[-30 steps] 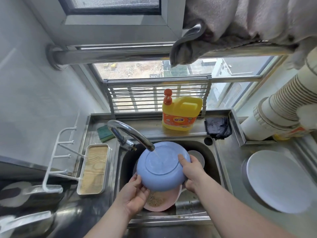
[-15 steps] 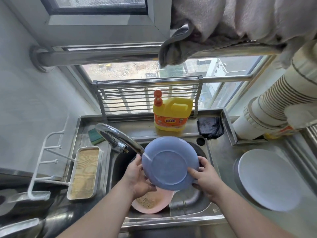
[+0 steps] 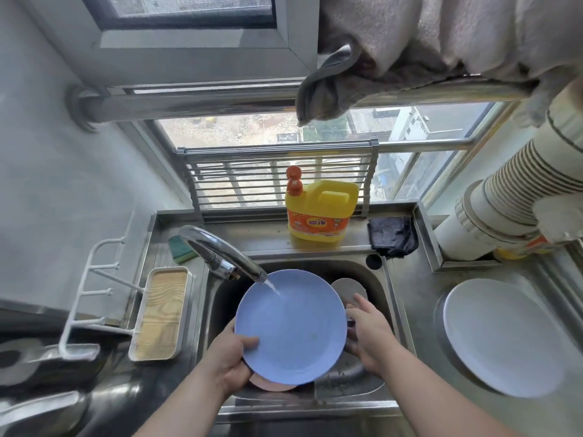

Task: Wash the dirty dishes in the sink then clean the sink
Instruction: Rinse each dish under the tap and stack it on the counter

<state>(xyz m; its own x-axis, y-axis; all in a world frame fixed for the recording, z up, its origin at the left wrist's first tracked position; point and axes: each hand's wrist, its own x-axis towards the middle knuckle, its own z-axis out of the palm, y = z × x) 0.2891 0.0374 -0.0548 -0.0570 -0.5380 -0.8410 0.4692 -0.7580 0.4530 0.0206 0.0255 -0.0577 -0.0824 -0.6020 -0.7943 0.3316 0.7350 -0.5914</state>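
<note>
Stainless-steel counter (image 3: 410, 298) under a window (image 3: 284, 127), with a grey wall on the left and towels (image 3: 441, 36) draped over a metal rail (image 3: 195, 104) above. Along the counter's back edge: a green sponge (image 3: 179, 249) toward the left corner, a yellow detergent jug (image 3: 320, 209) with an orange pump in the middle, a dark cloth (image 3: 392, 236) just right of it. Behind these, a slatted metal rack (image 3: 252, 181) propped against the window. On the left part of the counter, a white tray with a wooden insert (image 3: 161, 313) beside a white peg rack (image 3: 94, 294). On the right part, a white plate (image 3: 501, 335) lying flat, and a stack of ribbed paper cups (image 3: 511, 209) leaning in from the right edge.

Sink (image 3: 381, 272) set in the counter's middle, faucet (image 3: 220, 250) arching in from its back left corner, water running.

Blue plate (image 3: 293, 326) held over the sink basin, face up and tilted toward the camera, the stream landing on its upper part. Smooth, round, a faint yellowish speck right of centre. Below it, a pink plate (image 3: 271, 385) peeking out at the near edge, and a pale round dish (image 3: 348, 290) behind its right rim.

Left hand (image 3: 227, 361) gripping the blue plate's lower left rim, thumb on the face. Right hand (image 3: 369, 332) at the right rim, fingers loosely extended; whether actually touching the rim, cannot tell.
</note>
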